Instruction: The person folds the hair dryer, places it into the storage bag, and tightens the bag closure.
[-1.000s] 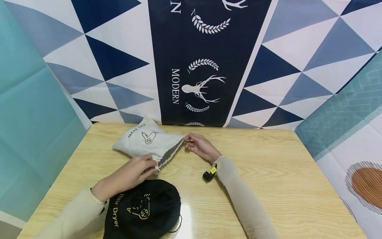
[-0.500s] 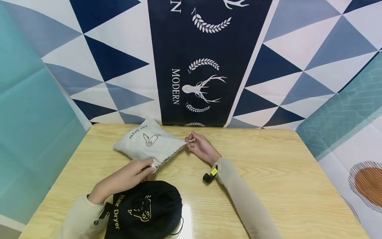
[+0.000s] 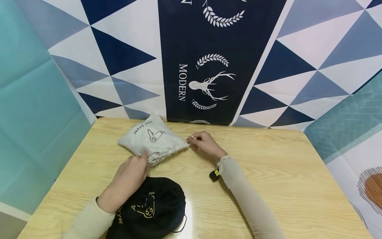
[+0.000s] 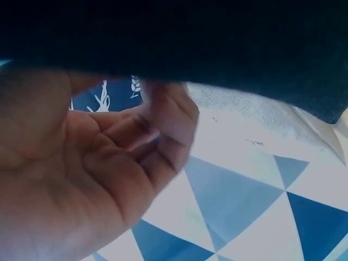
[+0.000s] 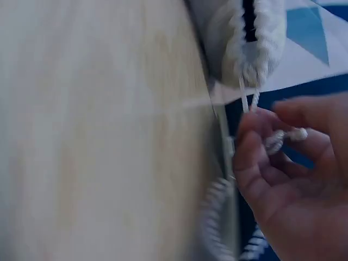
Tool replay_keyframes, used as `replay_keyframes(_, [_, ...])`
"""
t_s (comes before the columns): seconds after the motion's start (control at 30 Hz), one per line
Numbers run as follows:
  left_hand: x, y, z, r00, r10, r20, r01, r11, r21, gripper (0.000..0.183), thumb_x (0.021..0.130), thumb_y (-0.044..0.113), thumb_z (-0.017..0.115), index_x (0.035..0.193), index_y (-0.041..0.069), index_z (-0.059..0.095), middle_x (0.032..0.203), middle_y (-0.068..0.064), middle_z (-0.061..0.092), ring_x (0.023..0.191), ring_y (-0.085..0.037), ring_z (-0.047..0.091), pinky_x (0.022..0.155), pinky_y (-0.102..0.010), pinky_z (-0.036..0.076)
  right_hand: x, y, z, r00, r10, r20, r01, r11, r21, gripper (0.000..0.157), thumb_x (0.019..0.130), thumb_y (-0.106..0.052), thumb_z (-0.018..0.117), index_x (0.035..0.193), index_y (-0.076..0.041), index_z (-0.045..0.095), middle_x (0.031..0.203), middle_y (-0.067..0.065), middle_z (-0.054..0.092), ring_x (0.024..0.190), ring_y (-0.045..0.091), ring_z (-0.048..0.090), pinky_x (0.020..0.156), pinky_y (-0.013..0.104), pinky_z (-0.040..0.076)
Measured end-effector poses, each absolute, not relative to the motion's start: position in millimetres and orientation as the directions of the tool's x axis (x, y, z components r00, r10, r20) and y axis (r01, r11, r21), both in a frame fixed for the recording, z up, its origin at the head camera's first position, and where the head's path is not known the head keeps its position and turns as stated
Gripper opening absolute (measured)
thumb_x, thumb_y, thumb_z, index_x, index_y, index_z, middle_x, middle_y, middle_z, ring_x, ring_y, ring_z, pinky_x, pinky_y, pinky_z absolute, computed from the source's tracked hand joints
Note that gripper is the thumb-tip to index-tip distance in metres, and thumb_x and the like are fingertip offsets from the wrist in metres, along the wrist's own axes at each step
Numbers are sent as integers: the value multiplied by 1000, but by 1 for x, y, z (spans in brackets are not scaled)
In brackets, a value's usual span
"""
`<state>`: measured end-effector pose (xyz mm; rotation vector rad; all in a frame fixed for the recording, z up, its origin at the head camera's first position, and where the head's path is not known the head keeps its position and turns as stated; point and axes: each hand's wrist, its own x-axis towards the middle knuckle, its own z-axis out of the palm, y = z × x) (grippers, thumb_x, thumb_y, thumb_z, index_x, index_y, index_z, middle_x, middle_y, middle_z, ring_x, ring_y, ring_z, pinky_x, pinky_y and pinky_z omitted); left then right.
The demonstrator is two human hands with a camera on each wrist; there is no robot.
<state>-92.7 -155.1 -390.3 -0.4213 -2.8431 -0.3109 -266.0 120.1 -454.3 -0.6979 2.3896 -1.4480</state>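
A light grey cloth drawstring bag (image 3: pixel 153 141) printed "Hair Dryer" lies at the back left of the table, its mouth gathered and facing the front right. At the bag's right corner, my right hand (image 3: pixel 206 144) pinches the white drawstring (image 5: pixel 255 100); its knotted end shows between the fingers in the right wrist view. My left hand (image 3: pixel 129 177) is at the mouth's left corner with fingers curled on the drawstring there; the pinch itself is hidden. A black drawstring bag (image 3: pixel 158 207), also printed with a hair dryer, lies beside and partly under my left forearm.
The wooden table (image 3: pixel 268 179) meets a patterned backdrop (image 3: pixel 197 66) at its back edge. A teal panel (image 3: pixel 38 106) stands at the left. From the black bag a thin black cord (image 3: pixel 182 225) trails to the right.
The grey bag's mouth has gone from gaping to gathered and ruffled. My left hand has drawn back towards the front left; my right hand stays at the right corner. The head view has shifted slightly.
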Motion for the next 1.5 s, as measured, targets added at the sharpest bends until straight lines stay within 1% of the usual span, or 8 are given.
replay_keyframes(0.2, [-92, -159, -390, -934, 250, 254, 292, 945, 144, 21, 85, 3, 69, 67, 7, 59, 67, -8, 58, 63, -31, 59, 54, -46, 50, -261, 117, -440, -756, -655, 26, -491, 540, -684, 16, 98, -16, 64, 90, -10, 75, 80, 1, 61, 71, 14, 53, 68, 29, 46])
replay_keyframes(0.47, [-96, -164, -392, -834, 421, 357, 513, 830, 220, 16, 87, 9, 76, 76, 10, 64, 78, -2, 47, 60, -14, 48, 54, -31, 44, -263, 109, -444, -773, -612, 170, -595, 605, -529, 22, 100, -11, 60, 78, -11, 58, 76, 1, 48, 74, 17, 44, 69, 33, 40])
replay_keyframes(0.6, [-98, -165, -387, -781, 498, 377, 609, 742, 281, 10, 91, 12, 73, 82, 11, 69, 102, -5, 55, 82, -16, 54, 71, -32, 50, -264, 103, -445, -801, -552, 232, -580, 618, -530, 17, 101, -11, 58, 84, -8, 57, 83, 4, 48, 80, 19, 44, 72, 35, 41])
replay_keyframes(0.77, [-101, -167, -378, -764, 605, 225, 625, 607, 490, 26, 98, 17, 65, 72, 18, 65, 129, -3, 64, 120, -20, 59, 94, -41, 49, -267, 92, -444, -819, -531, 219, -555, 633, -540, 18, 100, -10, 59, 82, -8, 55, 80, 4, 49, 79, 19, 45, 72, 34, 41])
replay_keyframes(0.93, [-103, -168, -374, -713, 687, 141, 610, 509, 607, 37, 100, 15, 60, 64, 19, 55, 124, -3, 68, 118, -15, 62, 89, -37, 50, -276, 75, -440, -783, -592, 189, -594, 624, -507, 17, 102, -11, 55, 87, -5, 59, 81, 3, 52, 84, 19, 50, 80, 36, 44])
replay_keyframes(1.07, [-102, -167, -373, -687, 713, 144, 636, 493, 594, 26, 102, 15, 58, 76, 18, 65, 103, 5, 71, 99, -8, 64, 85, -33, 51, -283, 67, -433, -793, -583, 178, -584, 642, -497, 16, 103, -12, 55, 90, -4, 60, 85, 4, 53, 86, 20, 50, 81, 37, 45])
replay_keyframes(1.23, [-100, -162, -369, -727, 664, 174, 634, 553, 541, 28, 103, 20, 56, 75, 21, 57, 66, 16, 42, 65, -3, 46, 65, -24, 43, -291, 69, -429, -799, -567, 199, -588, 671, -452, 13, 102, -14, 57, 92, -4, 59, 87, 5, 53, 87, 21, 49, 79, 35, 45])
replay_keyframes(1.5, [-91, -160, -364, -739, 649, 180, 634, 580, 512, 32, 106, 24, 51, 74, 19, 52, 67, 12, 39, 65, -4, 42, 63, -23, 40, -301, 75, -428, -778, -564, 276, -625, 649, -435, 21, 103, -12, 54, 84, -4, 54, 80, 5, 45, 80, 22, 44, 71, 34, 40])
